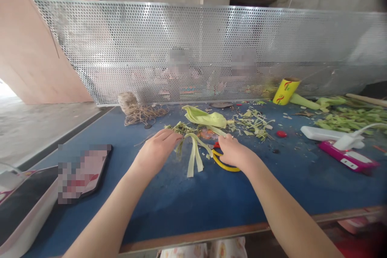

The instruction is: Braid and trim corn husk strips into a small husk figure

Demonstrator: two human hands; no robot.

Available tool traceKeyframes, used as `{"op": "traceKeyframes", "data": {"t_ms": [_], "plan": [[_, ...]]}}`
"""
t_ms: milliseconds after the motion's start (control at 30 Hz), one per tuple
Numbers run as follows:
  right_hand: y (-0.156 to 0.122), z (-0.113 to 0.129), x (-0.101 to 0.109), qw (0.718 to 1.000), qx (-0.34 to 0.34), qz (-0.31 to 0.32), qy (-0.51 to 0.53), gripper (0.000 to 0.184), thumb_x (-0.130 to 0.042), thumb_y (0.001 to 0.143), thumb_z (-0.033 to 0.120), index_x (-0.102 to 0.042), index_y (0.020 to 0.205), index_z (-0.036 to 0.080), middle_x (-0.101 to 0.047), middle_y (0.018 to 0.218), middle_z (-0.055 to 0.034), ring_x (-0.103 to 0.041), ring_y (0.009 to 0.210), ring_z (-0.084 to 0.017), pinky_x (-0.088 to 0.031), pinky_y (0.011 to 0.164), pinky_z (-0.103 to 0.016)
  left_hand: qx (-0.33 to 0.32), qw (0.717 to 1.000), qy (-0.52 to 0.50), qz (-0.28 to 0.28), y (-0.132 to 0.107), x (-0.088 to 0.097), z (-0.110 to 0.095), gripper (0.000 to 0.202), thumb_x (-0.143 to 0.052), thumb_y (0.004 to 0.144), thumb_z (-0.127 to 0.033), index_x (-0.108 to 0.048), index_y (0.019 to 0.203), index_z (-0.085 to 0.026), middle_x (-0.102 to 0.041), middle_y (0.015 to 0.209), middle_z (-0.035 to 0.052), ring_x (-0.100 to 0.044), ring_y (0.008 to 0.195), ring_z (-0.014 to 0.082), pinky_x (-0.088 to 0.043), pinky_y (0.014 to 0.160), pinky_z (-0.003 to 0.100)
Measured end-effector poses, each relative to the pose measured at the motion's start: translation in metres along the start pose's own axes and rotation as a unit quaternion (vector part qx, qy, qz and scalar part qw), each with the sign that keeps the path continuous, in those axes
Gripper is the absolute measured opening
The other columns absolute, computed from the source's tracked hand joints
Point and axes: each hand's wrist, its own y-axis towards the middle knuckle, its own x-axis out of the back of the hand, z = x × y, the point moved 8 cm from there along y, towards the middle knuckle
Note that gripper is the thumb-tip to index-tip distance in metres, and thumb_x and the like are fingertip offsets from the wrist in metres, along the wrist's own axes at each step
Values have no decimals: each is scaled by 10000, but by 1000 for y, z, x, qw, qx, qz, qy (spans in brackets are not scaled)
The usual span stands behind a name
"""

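Observation:
My left hand (159,148) lies on the blue table (187,201), fingers pressed together on the end of a bundle of pale green leaf strips (194,151) that trail toward me. My right hand (231,150) is closed around the handle of yellow scissors (222,162), whose loop shows beneath the hand. Just beyond both hands lies a folded green leaf (205,117) among shredded leaf scraps (252,123).
A perforated metal screen (211,48) stands along the table's far edge, with people behind it. A coil of twine (142,113) sits back left, a phone (84,171) near left. A yellow roll (286,90), white and pink devices (344,147) and leaf piles (350,119) lie right.

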Motion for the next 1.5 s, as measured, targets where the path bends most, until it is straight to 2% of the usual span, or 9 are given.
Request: {"op": "traceKeyframes", "data": {"t_ms": [133,300,400,533,700,833,1000,1300,1500], "plan": [[5,-1,-7,999,-24,4,-24,346,-639,644,161,-514,963,116,-573,966,-178,-539,991,-332,-438,756,-402,-5,999,3,40,0,-8,3,228,-389,860,-109,-578,982,-144,-640,919,78,-584,922,187,-507,794,316],[7,-2,-8,999,-19,-9,-33,432,-633,610,85,-481,1013,88,-591,930,-191,-579,931,-318,-455,671,-331,26,999,-18,34,1,-8,10,202,-392,874,-156,-581,947,-149,-645,891,66,-586,879,172,-500,783,300],[4,-3,0,999,-18,-21,-34,398,-621,605,69,-489,980,88,-600,907,-192,-589,911,-315,-447,643,-312,54,998,-9,27,0,-5,17,190,-401,875,-183,-587,903,-158,-642,860,59,-579,847,173,-503,731,290],[-3,-5,18,998,-18,-53,-29,287,-559,674,123,-482,951,111,-617,817,-153,-600,862,-282,-429,597,-283,39,998,16,39,-2,-6,22,221,-396,847,-109,-604,907,-156,-627,863,73,-552,854,189,-500,735,317],[-15,-7,47,984,-3,-176,-35,336,-521,732,406,-467,945,152,-596,782,-138,-588,807,-304,-413,569,-311,59,997,37,45,-2,-8,28,228,-397,846,-105,-612,917,-135,-625,867,87,-548,845,198,-502,739,323],[-26,0,60,963,49,-265,-7,355,-508,730,453,-477,956,181,-571,746,-104,-579,754,-275,-397,532,-290,86,993,65,40,-2,-7,31,216,-408,869,-195,-618,869,-145,-639,830,76,-560,835,207,-511,695,316],[-30,15,55,961,122,-240,63,345,-549,684,460,-510,937,228,-563,746,-56,-566,651,-201,-387,480,-254,68,997,34,20,-1,-5,29,207,-415,858,-145,-618,893,-156,-649,812,60,-583,812,178,-506,735,299],[-30,16,51,966,134,-210,69,304,-543,683,425,-517,904,217,-582,757,-58,-570,705,-215,-406,507,-274,115,993,11,25,0,-4,33,180,-426,867,-198,-601,870,-158,-657,822,52,-597,804,177,-502,705,289],[-31,14,51,965,147,-198,94,313,-554,677,411,-529,933,232,-589,812,-59,-577,760,-217,-434,551,-282,61,996,54,21,2,3,27,191,-434,863,-209,-619,831,-172,-640,825,61,-537,819,194,-491,719,314]]}}
